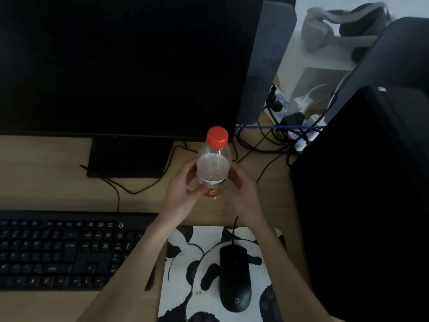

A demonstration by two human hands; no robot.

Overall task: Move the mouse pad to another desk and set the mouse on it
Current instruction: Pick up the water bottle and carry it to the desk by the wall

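Note:
A white mouse pad printed with black pandas lies at the near edge of the wooden desk. A black wired mouse rests on it, its cable running away from me. Beyond the pad, both hands hold a clear water bottle with a red cap, upright. My left hand wraps its left side and my right hand wraps its right side. Both forearms cross over the pad and hide parts of it.
A black keyboard lies left of the pad. A dark monitor stands behind it. A black computer tower rises close on the right. Tangled cables and a power strip sit at the back right. Another surface with a headset lies beyond.

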